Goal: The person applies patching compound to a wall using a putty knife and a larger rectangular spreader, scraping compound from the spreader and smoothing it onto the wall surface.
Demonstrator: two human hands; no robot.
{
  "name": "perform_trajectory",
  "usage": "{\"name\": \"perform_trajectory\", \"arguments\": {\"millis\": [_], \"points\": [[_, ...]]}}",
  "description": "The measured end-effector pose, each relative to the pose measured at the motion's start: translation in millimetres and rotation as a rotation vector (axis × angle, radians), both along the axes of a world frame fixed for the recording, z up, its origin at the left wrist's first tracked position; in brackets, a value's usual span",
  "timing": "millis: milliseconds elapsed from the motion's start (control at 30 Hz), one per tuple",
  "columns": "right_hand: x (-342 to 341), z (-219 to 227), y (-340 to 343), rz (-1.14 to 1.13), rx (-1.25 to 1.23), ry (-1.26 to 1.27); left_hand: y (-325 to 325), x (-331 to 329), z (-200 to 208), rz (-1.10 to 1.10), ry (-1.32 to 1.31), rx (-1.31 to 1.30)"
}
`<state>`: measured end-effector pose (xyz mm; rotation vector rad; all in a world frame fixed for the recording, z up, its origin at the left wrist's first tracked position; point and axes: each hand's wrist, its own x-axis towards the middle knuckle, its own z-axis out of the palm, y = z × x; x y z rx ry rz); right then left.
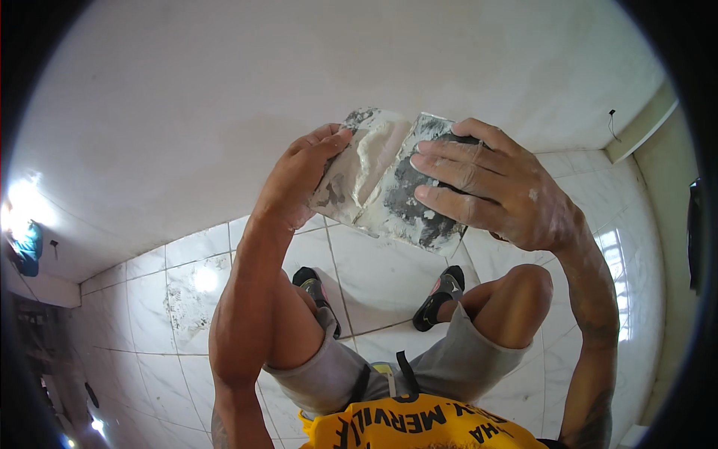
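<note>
My left hand (303, 168) grips the left edge of a flat, pale plastering blade (355, 168), thumb on top and fingers largely hidden behind. A thick ridge of wet, off-white filler (364, 157) runs along its face. My right hand (490, 176) holds a black, filler-smeared spreader (400, 191), with several fingers laid across its back; the thumb is out of sight. The two tools meet edge to edge in front of the wall, the black one tilted against the pale one. Dried white residue marks the fingers of my right hand.
A pale wall (224, 97) rises ahead. White marbled tiles (374, 277) cover the floor, with dusty smears at the left. My feet in dark shoes are below the tools. A wire (613, 126) sticks out at the right; a blue item (28, 248) is at the far left.
</note>
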<state>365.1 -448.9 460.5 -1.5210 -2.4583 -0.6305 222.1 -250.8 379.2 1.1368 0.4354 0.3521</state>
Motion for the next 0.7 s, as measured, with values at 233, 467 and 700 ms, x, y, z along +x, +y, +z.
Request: {"name": "perform_trajectory", "arguments": {"millis": [233, 467, 700], "points": [[0, 8, 6, -0.024, -0.146, -0.028, 4, -1, 2, -0.029, 0.023, 0.044], [2, 12, 16, -0.025, -0.232, 0.009, 7, -3, 4, -0.048, 0.053, 0.074], [11, 26, 26, -0.051, -0.415, 0.044, 12, 2, -3, -0.06, 0.036, 0.071]]}}
